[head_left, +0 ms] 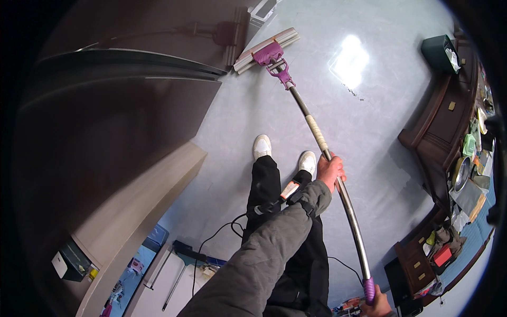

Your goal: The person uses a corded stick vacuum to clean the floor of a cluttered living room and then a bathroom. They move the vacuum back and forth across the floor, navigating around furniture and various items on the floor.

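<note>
A sponge mop (268, 54) with a purple plastic head and a long metal pole runs from the far middle down to the lower right. Its pale roller head lies on the floor beside the dark glossy cabinet. My left hand (330, 171) is closed around the middle of the pole, below a beige wrapped section. At the pole's near end, my right hand (376, 303) grips the purple handle and is partly cut off by the lower edge. A device with an orange-edged face (290, 189) is strapped at my left wrist, with a black cable by it.
The dark cabinet (121, 116) stands to the left, with a beige panel (142, 206) nearer me. A dark desk (443, 116) piled with odds and ends lines the right. A green bin (439, 53) stands at the far right. My white shoes (262, 147) are on the shiny grey floor (232, 116).
</note>
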### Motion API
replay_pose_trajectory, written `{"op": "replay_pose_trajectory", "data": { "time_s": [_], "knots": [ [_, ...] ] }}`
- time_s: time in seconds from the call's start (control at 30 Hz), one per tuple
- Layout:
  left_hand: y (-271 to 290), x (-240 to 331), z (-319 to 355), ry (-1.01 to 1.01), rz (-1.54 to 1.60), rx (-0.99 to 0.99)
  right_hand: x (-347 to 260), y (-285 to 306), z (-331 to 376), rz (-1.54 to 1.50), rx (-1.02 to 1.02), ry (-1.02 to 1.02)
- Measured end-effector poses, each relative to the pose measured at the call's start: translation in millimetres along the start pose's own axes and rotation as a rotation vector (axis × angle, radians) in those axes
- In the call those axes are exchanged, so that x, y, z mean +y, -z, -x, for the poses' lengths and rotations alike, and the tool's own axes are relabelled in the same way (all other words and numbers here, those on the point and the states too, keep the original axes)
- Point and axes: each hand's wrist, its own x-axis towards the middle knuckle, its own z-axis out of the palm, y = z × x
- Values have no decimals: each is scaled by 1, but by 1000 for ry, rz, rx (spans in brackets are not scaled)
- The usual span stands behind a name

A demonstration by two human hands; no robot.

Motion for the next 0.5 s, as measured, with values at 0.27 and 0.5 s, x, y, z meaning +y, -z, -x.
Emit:
{"op": "replay_pose_trajectory", "data": {
  "time_s": [0.27, 0.5],
  "knots": [
    [15, -6, 6, -11, -71, 1, 28, -23, -7, 119, 25, 155],
    [27, -13, 13, -1, -68, 15, 48, -54, -11, 165, 112, 278]
  ]
}}
